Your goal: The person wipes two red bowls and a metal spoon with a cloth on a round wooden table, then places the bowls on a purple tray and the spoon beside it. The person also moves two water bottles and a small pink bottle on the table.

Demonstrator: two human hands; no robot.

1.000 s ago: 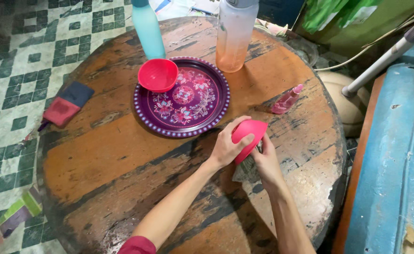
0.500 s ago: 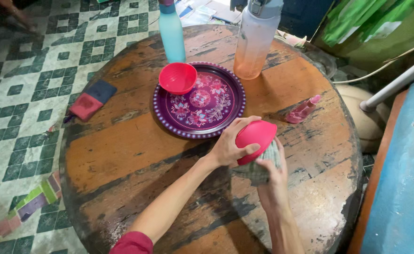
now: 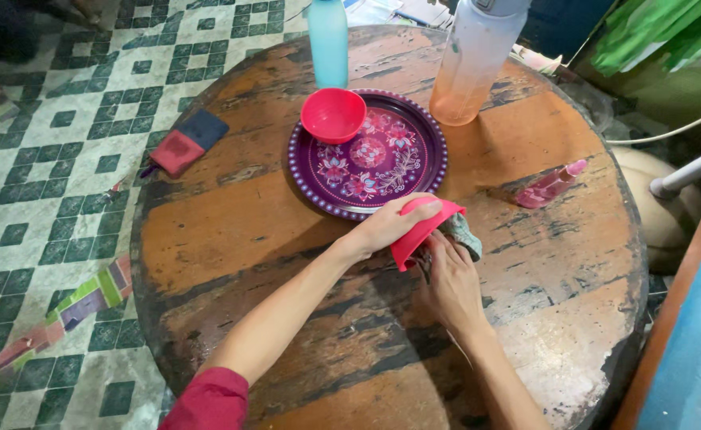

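Your left hand gripped a red bowl, tipped on its side over the round wooden table, just below the purple tray; your right hand closed on a grey-green cloth, pressed at the bowl's mouth; a second red bowl sat upright on the tray's upper left rim; a teal bottle and a clear one stood beyond the tray; a small pink bottle lay to the right, apart from your hands.
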